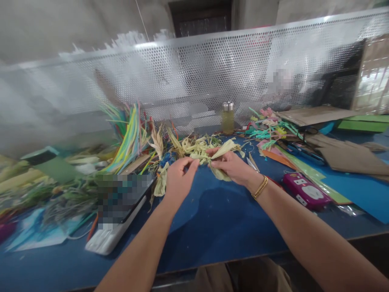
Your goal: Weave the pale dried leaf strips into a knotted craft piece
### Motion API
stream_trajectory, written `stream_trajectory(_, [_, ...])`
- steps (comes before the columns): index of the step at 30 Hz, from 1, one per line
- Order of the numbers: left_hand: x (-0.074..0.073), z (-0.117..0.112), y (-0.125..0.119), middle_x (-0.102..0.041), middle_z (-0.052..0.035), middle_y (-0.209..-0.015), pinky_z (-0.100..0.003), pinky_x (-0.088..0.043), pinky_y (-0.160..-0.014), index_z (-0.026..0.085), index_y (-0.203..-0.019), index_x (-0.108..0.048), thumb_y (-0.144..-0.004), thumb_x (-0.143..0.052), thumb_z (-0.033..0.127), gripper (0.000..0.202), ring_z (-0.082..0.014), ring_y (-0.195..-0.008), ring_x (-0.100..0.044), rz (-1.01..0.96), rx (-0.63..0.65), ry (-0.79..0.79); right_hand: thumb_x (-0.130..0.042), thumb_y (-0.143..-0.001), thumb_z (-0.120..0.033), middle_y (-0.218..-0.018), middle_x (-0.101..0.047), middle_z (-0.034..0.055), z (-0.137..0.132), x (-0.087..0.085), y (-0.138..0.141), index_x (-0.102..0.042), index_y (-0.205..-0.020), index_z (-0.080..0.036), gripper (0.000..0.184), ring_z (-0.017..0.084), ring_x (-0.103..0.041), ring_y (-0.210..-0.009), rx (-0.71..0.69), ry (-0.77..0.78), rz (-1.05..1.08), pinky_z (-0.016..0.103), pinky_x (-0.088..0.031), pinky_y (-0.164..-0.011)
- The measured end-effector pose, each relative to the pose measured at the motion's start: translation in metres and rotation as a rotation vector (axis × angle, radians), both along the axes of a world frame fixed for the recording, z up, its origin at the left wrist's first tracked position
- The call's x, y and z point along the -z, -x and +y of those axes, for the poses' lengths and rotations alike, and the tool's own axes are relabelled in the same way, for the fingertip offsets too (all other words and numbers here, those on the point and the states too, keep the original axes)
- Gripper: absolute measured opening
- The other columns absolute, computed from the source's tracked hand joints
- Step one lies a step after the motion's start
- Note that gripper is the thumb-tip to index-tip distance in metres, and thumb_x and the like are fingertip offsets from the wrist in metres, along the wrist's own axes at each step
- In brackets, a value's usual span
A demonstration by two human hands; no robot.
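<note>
My left hand (180, 177) and my right hand (230, 165) are close together over the blue table. Both have their fingers closed on a pale yellow-green corn husk (224, 148). One broad end of the husk sticks up above my right hand, and another flap hangs beneath those fingers. Between the fingertips it looks narrow and twisted, though blur hides the detail. Right behind my hands lies a heap of loose husk strips (194, 145). A crumpled husk piece (161, 181) rests beside my left hand. The right wrist wears a gold bracelet (260, 187).
Left stand a tilted phone (127, 196) and a bundle of colourful pipe cleaners (129, 136). A lidded bottle (227, 118) stands at the back before a perforated metal panel (200, 77). On the right are a purple case (305, 190), brown cardboard (349, 156) and coloured sheets (358, 192).
</note>
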State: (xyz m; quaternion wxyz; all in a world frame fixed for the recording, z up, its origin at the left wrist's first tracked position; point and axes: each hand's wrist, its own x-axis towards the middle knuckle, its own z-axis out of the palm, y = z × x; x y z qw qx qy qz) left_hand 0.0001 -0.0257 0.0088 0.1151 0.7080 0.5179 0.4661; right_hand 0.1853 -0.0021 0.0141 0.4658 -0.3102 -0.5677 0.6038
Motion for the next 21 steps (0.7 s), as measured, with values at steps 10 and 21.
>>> stream_trajectory(10, [0.007,0.010,-0.004,-0.067,-0.0079,-0.105,-0.036,-0.046,-0.089,0.018,-0.108,-0.063,-0.084,-0.056,0.031,0.029,-0.0207,-0.098,-0.061,-0.088,0.279,0.160,-0.069,-0.069,-0.009,-0.084,-0.062,-0.0007,-0.006,-0.003,0.003,-0.050,-0.105,-0.020,0.042,0.010,-0.063,-0.070,-0.097,0.123,0.096,0.023,-0.051,-0.064])
stream_trajectory(21, [0.007,0.006,-0.010,-0.060,-0.0034,-0.086,-0.030,-0.045,-0.078,0.019,-0.090,-0.061,-0.086,-0.053,0.030,0.014,-0.0168,-0.082,-0.057,-0.161,0.149,0.113,-0.067,-0.078,-0.030,-0.075,-0.061,0.0002,0.002,0.006,0.001,-0.057,-0.091,-0.018,0.020,0.009,-0.055,-0.057,-0.053,-0.017,-0.219,0.021,-0.041,-0.047])
